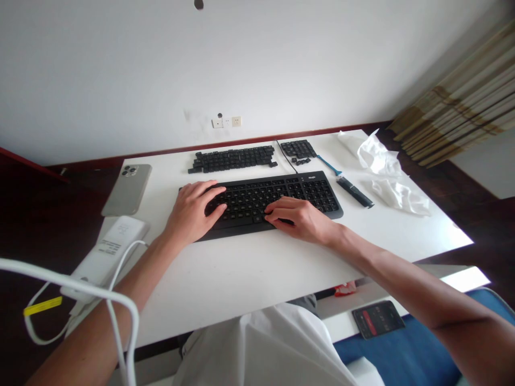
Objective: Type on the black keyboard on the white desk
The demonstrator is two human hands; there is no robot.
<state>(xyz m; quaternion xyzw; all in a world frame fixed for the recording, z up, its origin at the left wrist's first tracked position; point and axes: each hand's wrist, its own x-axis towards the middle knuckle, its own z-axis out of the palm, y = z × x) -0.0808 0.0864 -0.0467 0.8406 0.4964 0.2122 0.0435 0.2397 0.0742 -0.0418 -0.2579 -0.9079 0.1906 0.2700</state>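
My left hand (193, 212) rests with curled fingers on the left keys of a black backlit keyboard (309, 187). My right hand (298, 219) lies on its middle keys, fingers spread a little, and neither hand holds anything. Behind the keyboard are two groups of loose black keycaps (233, 159) (298, 149), and a black cable (286, 156) runs between them. To the right lie a blue-handled tool (329, 165) and a black cylindrical object (354, 191).
Crumpled white tissues (378, 155) lie at the white table's (257, 284) right. A smartphone (126, 189) and a white boxy device (116, 247) with a white cable (80, 284) sit at the left edge. A second phone (378, 319) lies on a blue seat below.
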